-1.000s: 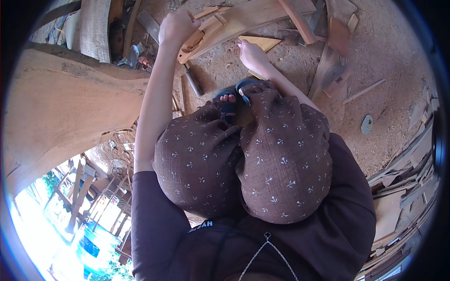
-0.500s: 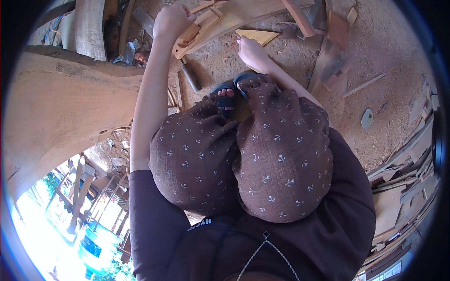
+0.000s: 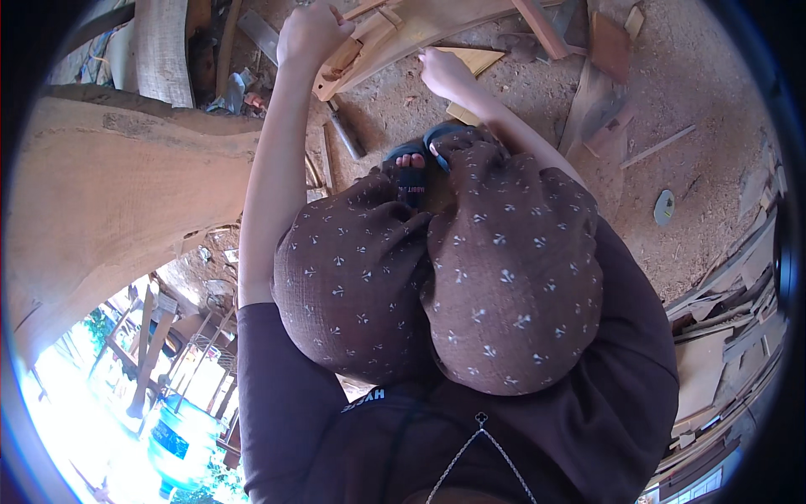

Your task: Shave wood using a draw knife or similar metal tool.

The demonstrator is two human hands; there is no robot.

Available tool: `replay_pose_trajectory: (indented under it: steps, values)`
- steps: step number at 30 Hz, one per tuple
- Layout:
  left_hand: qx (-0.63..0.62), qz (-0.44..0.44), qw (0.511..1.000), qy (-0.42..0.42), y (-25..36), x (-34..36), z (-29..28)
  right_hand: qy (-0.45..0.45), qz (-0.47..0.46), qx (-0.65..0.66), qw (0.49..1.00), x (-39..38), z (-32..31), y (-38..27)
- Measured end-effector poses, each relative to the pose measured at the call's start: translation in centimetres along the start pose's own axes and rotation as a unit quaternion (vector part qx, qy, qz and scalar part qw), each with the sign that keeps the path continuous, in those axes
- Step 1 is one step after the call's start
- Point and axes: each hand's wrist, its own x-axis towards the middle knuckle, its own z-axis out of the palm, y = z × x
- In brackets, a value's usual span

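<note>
Timber fills the far left of our view: a broad slab of raw wood [image 3: 109,193] with a rough edge, and past it an upright plank [image 3: 164,50]. Next, our left hand [image 3: 312,34] is closed in a fist on the near end of the curved wooden piece [image 3: 403,38], beside the small blocks fixed to it. That piece lies on the sandy ground ahead of our knees, its long axis running from low on the left up toward the right, so it crosses in front of both hands. Below it a dark chisel-like tool [image 3: 346,136] lies loose on the ground, nearer our left arm than our right. Our right hand [image 3: 443,71] rests with fingers half curled against the lower edge of the piece, touching a flat pale offcut [image 3: 474,59]; whether it grips anything we cannot tell. Further right lie scattered slats [image 3: 604,101] and a small round disc [image 3: 664,207]. No containers show near our hands.
</note>
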Motion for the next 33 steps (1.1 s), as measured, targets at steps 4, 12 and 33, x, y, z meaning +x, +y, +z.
replay_pose_trajectory:
  steps: [4, 12, 33]
  values:
    - [-0.017, -0.041, 0.999, -0.011, 0.6, -0.5, -0.1, 0.017, 0.014, 0.014, 1.0, -2.1, 0.3, 1.1]
    - [0.012, -0.011, 1.0, 0.005, -0.6, -0.1, 0.0, -0.011, -0.019, -0.009, 1.0, -3.1, -0.4, 1.1]
    - [-0.004, -0.022, 1.0, -0.01, 0.5, -0.1, -0.4, 0.016, -0.009, -0.004, 1.0, 0.1, 0.1, 0.3]
